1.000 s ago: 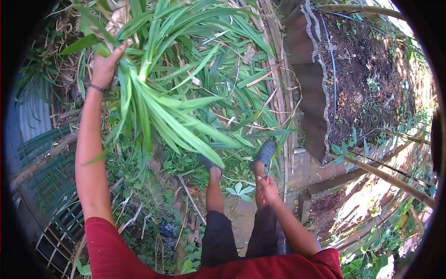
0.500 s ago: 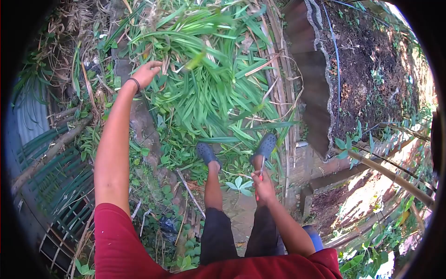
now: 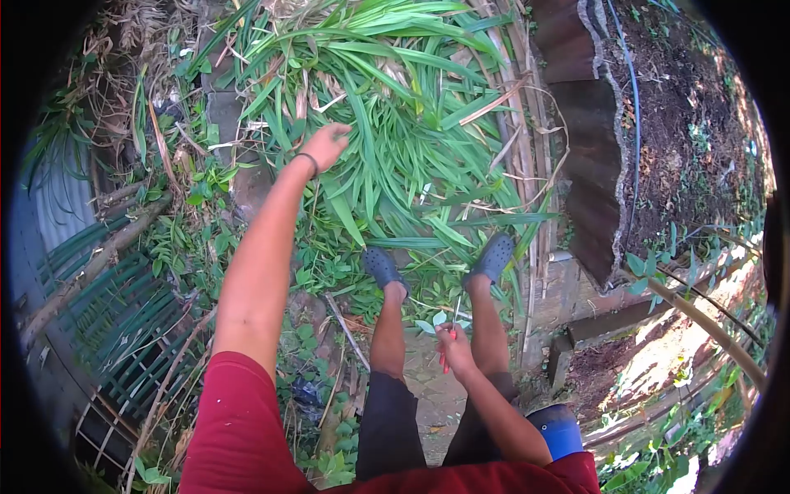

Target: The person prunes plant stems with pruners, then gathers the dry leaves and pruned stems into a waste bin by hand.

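Observation:
My left hand [image 3: 327, 148] reaches over the heap of long green strap-like leaves [image 3: 395, 156], a dark band around its wrist. Its fingers stretch toward the leaves at the heap's left side, with nothing visibly gripped. Lower down, in front of my shin, my right hand [image 3: 455, 350] is closed around a red-handled knife [image 3: 444, 362]. The thin blade points up and away from me, and red handle shows on both sides of the fist. My feet, in dark clogs [image 3: 492, 257], stand at the near edge of the leaves.
Dry stalks [image 3: 535, 148] line the heap's right side, beside a rusty corrugated metal sheet [image 3: 583, 156]. On the left are a stone edge [image 3: 247, 189], a branch [image 3: 99, 267] and a green slatted panel [image 3: 107, 321]. Something blue [image 3: 559, 430] is near my right elbow; a bamboo pole [image 3: 708, 329] lies beyond.
My left hand has moved right and slightly nearer, over the heap. Leaves blurred in motion above the heap now lie on it. My right hand has lowered slightly, still holding the knife.

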The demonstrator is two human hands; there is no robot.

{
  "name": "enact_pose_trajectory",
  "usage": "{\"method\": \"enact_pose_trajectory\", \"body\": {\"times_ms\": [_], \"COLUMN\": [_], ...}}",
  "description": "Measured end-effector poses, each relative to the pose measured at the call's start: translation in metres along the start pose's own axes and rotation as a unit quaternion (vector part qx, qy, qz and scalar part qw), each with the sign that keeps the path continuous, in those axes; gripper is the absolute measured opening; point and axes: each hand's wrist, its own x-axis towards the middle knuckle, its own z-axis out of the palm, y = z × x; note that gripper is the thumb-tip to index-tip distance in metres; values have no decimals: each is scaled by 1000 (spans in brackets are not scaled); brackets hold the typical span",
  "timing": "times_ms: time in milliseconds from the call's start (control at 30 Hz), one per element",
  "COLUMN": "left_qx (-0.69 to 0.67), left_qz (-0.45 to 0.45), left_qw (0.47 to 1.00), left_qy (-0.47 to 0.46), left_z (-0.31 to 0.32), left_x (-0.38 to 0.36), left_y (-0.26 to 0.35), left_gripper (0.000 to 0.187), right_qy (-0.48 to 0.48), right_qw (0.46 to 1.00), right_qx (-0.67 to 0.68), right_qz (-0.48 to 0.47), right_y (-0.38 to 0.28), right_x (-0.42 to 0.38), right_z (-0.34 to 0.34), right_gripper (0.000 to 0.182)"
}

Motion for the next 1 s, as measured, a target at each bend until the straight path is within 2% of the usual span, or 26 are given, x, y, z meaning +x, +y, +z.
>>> {"method": "enact_pose_trajectory", "body": {"times_ms": [67, 133, 200, 267, 333, 400, 433, 467, 533, 600, 633, 733, 800, 833, 867, 933, 1000], "left_qx": [24, 48, -14, 31, 119, 113, 106, 106, 95, 73, 126, 170, 184, 191, 193, 82, 81], "left_qz": [64, 86, 15, -51, -40, -45, -50, -52, -209, -224, -211, -184, -206, -221, -219, -220, -156], "left_qw": [995, 990, 991, 985, 980, 979, 978, 978, 968, 966, 961, 962, 951, 926, 926, 954, 952], "left_qy": [74, 104, 134, 160, 155, 163, 170, 169, 97, 103, 124, 109, 136, 237, 242, 184, 251], "left_z": [19, 42, 58, 65, 73, 84, 89, 95, 108, 124, 132, 141, 133, 134, 128, 112, 112], "left_x": [7, 34, 76, 122, 155, 198, 220, 247, 290, 301, 305, 284, 275, 275, 273, 252, 221], "left_y": [32, 35, 32, 32, 42, 50, 44, 32, 15, 12, 10, 16, 26, 21, 15, 14, 17], "left_gripper": [37, 39, 48, 61, 74, 80, 87, 87, 109, 121, 122, 128, 131, 110, 110, 79, 59], "right_qy": [5, -5, -16, -42, -54, -58, -32, -33, -86, -105, -97, -76, -73, -75, -62, -52, -61], "right_qw": [1000, 1000, 999, 997, 996, 992, 994, 994, 991, 990, 990, 988, 985, 985, 985, 984, 984], "right_qx": [-4, 16, 29, 31, 20, 71, 94, 94, 101, 89, 103, 128, 125, 125, 143, 168, 166], "right_qz": [1, -7, -15, 62, 65, 85, 34, 36, 21, 1, 9, 34, 97, 93, 68, 40, -14], "right_y": [20, 45, 55, 35, 17, 11, 13, 8, -8, -19, -21, -14, -20, -21, -22, -23, -28], "right_x": [10, 22, 31, 23, 25, 32, 36, 39, 40, 37, 35, 40, 43, 44, 45, 44, 44], "right_z": [12, 21, 29, 33, 34, 36, 43, 45, 45, 41, 38, 27, 19, 18, 18, 18, 20], "right_gripper": [30, 29, 29, 36, 36, 34, 34, 34, 35, 36, 33, 29, 37, 37, 36, 36, 36]}}
